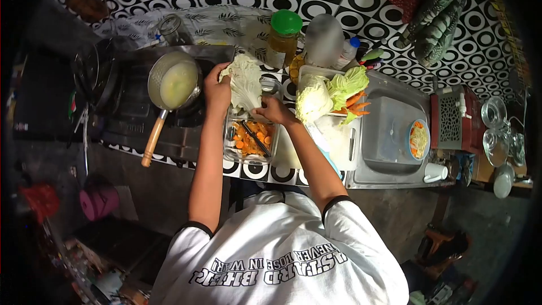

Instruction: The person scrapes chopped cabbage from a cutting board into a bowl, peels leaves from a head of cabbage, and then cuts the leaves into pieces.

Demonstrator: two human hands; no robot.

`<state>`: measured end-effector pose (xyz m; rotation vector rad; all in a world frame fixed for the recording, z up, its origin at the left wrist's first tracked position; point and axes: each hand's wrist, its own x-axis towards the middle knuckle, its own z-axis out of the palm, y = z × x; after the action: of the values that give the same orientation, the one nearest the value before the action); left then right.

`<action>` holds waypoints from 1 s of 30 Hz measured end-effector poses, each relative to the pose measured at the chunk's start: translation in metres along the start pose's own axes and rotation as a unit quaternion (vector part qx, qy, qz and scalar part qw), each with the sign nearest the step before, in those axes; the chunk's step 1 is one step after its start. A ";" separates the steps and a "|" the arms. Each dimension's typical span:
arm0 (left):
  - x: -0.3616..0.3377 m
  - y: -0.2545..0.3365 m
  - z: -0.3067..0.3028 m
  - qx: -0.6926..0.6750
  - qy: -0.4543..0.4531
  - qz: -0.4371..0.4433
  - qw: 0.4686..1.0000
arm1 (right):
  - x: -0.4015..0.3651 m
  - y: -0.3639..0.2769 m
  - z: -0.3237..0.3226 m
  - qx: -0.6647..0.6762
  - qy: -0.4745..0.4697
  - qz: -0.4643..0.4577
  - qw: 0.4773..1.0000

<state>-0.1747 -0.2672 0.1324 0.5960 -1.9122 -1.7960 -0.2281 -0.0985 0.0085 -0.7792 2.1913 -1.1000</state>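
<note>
A large pale cabbage leaf [245, 83] is held up between my two hands. My left hand [217, 87] grips its left edge, fingers closed. At its lower right, my right hand [273, 110] pinches the leaf near the stem end. Just below the leaf sits a clear container [227, 149] with sliced carrots [261, 136] in orange sauce and a dark utensil [255, 138] lying across it. Another clear container is partly hidden behind the leaf. To the right, a cabbage [314, 100], green leaves [348, 86] and whole carrots [355, 101] rest in a tray.
A pan [176, 82] of pale liquid stands on the stove [127, 118] at left. Behind are a green-lidded jar [285, 31] and bottles. A white cutting board [344, 147] with a knife [352, 144] lies right, beside the sink [387, 178] holding a bowl [418, 139].
</note>
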 end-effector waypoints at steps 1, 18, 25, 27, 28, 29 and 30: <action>-0.004 -0.002 -0.002 0.001 0.010 0.000 1.000 | 0.000 0.003 0.002 0.021 0.006 -0.027 0.999; 0.006 -0.031 -0.023 0.110 0.047 0.048 0.992 | -0.010 0.006 0.009 -0.148 0.127 -0.167 0.966; 0.026 -0.033 -0.016 0.166 0.001 0.094 0.982 | -0.015 -0.029 -0.018 -0.108 -0.027 0.012 0.994; 0.032 -0.036 -0.012 0.187 0.012 0.071 0.980 | -0.010 -0.026 -0.009 -0.100 0.013 0.026 0.995; 0.035 -0.037 -0.009 0.183 0.006 0.071 0.980 | -0.007 -0.023 -0.005 -0.093 0.048 0.035 0.994; 0.037 -0.039 -0.008 0.173 -0.002 0.080 0.982 | -0.006 -0.019 -0.002 -0.095 0.050 0.041 0.993; 0.039 -0.040 -0.006 0.162 -0.010 0.089 0.983 | -0.005 -0.018 0.000 -0.094 0.066 0.049 0.992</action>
<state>-0.2027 -0.2976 0.0939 0.4949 -2.2156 -1.3981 -0.2206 -0.1038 0.0250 -0.6860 2.4451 -0.9296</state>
